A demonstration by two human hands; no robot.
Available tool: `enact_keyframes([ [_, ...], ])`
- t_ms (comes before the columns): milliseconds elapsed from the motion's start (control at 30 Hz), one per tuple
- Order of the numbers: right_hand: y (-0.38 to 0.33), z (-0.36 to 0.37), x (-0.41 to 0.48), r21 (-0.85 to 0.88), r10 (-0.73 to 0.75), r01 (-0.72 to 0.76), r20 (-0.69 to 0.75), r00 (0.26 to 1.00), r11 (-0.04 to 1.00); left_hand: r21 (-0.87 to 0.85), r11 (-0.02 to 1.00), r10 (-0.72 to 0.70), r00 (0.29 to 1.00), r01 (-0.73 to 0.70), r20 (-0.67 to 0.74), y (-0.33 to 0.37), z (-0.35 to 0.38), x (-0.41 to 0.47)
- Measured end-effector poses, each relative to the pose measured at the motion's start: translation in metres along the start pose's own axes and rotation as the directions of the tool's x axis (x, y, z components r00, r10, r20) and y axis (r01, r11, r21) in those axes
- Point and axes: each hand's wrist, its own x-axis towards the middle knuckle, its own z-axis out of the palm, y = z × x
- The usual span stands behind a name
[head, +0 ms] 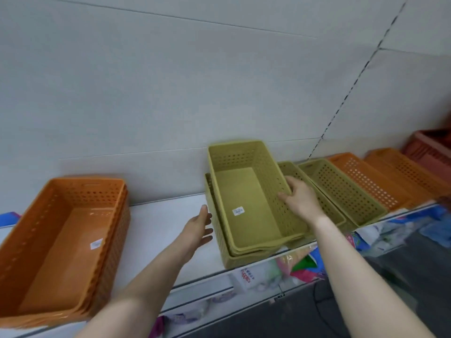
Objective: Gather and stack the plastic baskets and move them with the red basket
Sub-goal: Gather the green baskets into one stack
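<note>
Head view: right hand (299,195) grips the right wall of the top green basket (246,191), tilted and half-nested in the green stack (219,237) at the shelf (158,215) front edge. Left hand (199,230) is released, fingers spread, just beside the stack's left side. Orange stack (61,240) sits at the shelf's left end. Red basket (429,147) at the far right end.

Bare forearms and hands, no sleeves visible.

white shelf (168,215), grey wall (170,81), packaged goods (300,264)
</note>
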Motion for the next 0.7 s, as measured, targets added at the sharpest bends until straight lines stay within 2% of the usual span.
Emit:
enact_keyframes([
  [167, 0.016, 0.035, 0.006, -0.15, 0.111, -0.097, 0.091, 0.99, 0.984, 0.105, 0.994, 0.01, 0.998, -0.016, 0.058, 0.006, 0.014, 0.004],
  [267, 0.03, 0.051, 0.01, -0.213, 0.092, -0.064, 0.123, 0.988, 0.975, 0.165, 0.984, 0.069, 0.997, -0.065, -0.021, 0.006, 0.026, 0.009],
  [367, 0.044, 0.047, 0.016, -0.179, 0.03, -0.005, 0.135, 0.99, 0.984, 0.262, 0.96, 0.134, 0.984, -0.099, -0.118, 0.008, 0.039, 0.013],
  [433, 0.06, 0.028, 0.028, -0.14, 0.0, 0.005, 0.034, 0.999, 0.99, 0.408, 0.909, 0.182, 0.962, -0.085, -0.205, 0.01, 0.047, 0.018],
  [533, 0.096, -0.006, 0.054, -0.262, 0.048, -0.09, -0.164, 0.985, 0.961, 0.602, 0.797, 0.277, 0.917, -0.052, -0.286, 0.013, 0.057, 0.023],
  [633, 0.132, -0.027, 0.073, -0.453, 0.171, -0.223, -0.152, 0.973, 0.863, 0.666, 0.746, 0.313, 0.89, -0.014, -0.331, 0.012, 0.064, 0.024],
  [700, 0.146, -0.029, 0.077, -0.544, 0.148, -0.206, -0.149, 0.978, 0.814, 0.697, 0.717, 0.333, 0.877, 0.003, -0.346, 0.011, 0.065, 0.024],
])
